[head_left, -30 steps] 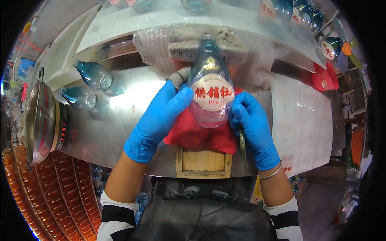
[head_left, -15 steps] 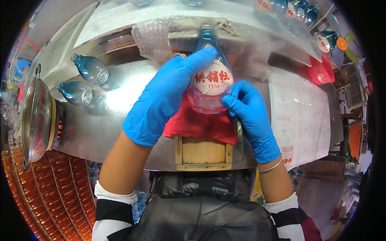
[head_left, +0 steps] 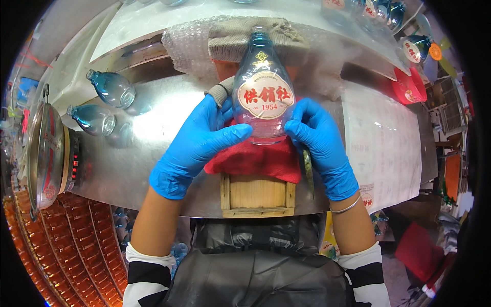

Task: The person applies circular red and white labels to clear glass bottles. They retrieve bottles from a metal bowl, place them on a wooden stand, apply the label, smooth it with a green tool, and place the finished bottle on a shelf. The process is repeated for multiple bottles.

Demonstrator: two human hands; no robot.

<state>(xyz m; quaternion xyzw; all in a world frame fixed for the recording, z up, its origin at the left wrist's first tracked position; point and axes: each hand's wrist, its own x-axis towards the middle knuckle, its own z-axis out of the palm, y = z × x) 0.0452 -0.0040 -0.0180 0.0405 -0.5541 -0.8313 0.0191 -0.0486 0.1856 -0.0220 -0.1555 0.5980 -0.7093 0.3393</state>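
Observation:
A clear glass bottle (head_left: 263, 123) with a blue-tinted neck lies tilted before me, its neck pointing away. On its front is a round cream label with red print (head_left: 268, 95). My left hand (head_left: 197, 140), in a blue glove, cradles the bottle's lower left side, thumb near the base and fingertips partly hidden; a grey knitted sleeve (head_left: 219, 95) covers one finger. My gloved right hand (head_left: 322, 148) pinches the lower right edge. Below its palm hangs a narrow greenish strip (head_left: 309, 171), its kind unclear. Under the bottle, a red cloth (head_left: 245, 161) drapes over a wooden block (head_left: 258, 194).
Two blue-tinted bottles (head_left: 111, 89) lie at left, beside a round metal pan (head_left: 46, 153) on a heater. A folded grey cloth (head_left: 225, 43) and bubble wrap (head_left: 186, 46) are behind the bottle. At right are a label sheet (head_left: 381, 143) and a red basket (head_left: 409, 87).
My left hand has slid down and left off the label, its thumb now by the base, so the whole label shows. The right hand stays at the lower right edge.

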